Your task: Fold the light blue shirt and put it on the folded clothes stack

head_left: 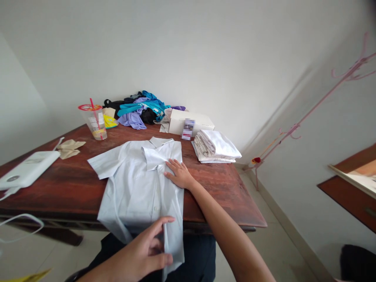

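A white short-sleeved shirt (132,184) lies front up on the wooden table, its collar toward the wall and its lower part hanging over the near edge. The sleeve on the left is spread out; the right side is folded inward, and the other sleeve's fabric lies across the chest. My right hand (179,173) rests flat on the shirt's folded right side, fingers spread. Below the table edge my left hand (147,250) is at the hanging front edge of the shirt. Its thumb and index finger are apart over the cloth, and the other fingers are curled and partly hidden.
The wooden table (211,184) bears folded white clothes (217,145), a white box (190,119), a heap of clothes (143,107), a plastic cup with straw (95,123), a crumpled cloth (70,148) and a white power bank (29,168). A pink coat stand (317,94) leans at right.
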A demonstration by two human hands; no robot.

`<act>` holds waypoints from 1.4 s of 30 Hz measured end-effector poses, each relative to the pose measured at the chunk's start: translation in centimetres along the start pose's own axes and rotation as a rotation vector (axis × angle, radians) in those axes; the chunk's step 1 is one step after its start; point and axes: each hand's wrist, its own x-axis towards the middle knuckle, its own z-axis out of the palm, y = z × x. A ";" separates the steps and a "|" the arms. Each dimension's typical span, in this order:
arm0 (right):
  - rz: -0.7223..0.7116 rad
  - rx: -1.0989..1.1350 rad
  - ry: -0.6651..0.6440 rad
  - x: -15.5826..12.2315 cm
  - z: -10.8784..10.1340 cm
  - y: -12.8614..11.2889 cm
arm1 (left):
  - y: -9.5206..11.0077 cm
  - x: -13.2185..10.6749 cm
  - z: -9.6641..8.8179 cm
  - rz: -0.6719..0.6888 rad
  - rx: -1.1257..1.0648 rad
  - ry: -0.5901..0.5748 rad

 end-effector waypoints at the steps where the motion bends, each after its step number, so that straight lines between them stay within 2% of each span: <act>1: 0.001 0.000 0.001 0.0 0.0 0.0 | 0.1 0.3 0.2 -0.001 0.089 0.014; 5: 0.012 -0.029 0.002 0.1 0.2 -0.1 | 0.8 1.4 1.2 0.081 0.449 0.142; 8: 0.005 -0.022 0.008 0.1 0.3 0.0 | 1.6 1.2 1.4 0.128 0.548 0.136; 11: -0.009 0.035 0.093 0.0 0.1 0.4 | 2.3 -0.2 0.2 0.092 0.549 0.127; 14: -0.049 0.105 0.255 -0.2 -0.2 1.1 | 2.4 -2.1 -2.3 0.039 0.563 0.091; 16: -0.107 0.156 0.326 -0.2 -0.4 1.3 | 2.0 -3.1 -4.2 -0.014 0.565 0.078; 19: -0.182 0.202 0.361 -0.3 -0.6 1.0 | 0.8 -3.9 -6.2 -0.100 0.586 0.082; 22: -0.213 0.206 0.354 -0.4 -0.7 0.5 | -0.3 -4.0 -6.6 -0.158 0.665 0.121; 24: -0.206 0.190 0.347 -0.5 -0.7 0.2 | -0.1 -3.6 -6.1 -0.176 0.700 0.171; 26: -0.188 0.167 0.339 -0.5 -0.7 0.0 | 1.0 -3.0 -5.8 -0.170 0.654 0.188; 28: -0.184 0.152 0.324 -0.6 -0.7 -0.2 | 2.9 -1.9 -6.1 -0.143 0.517 0.188; 32: -0.223 0.135 0.239 -1.1 -1.2 -1.6 | 7.0 1.0 -9.4 -0.077 0.182 0.316; 35: -0.255 0.084 0.074 -1.7 -2.2 -3.6 | 8.8 3.4 -12.4 -0.018 -0.063 0.284; 39: -0.372 -0.019 -0.190 -2.7 -3.5 -6.4 | 9.6 6.1 -14.4 -0.053 -0.356 0.272; 42: -0.436 -0.121 -0.373 -2.8 -3.9 -7.7 | 9.4 7.5 -14.5 -0.041 -0.357 0.324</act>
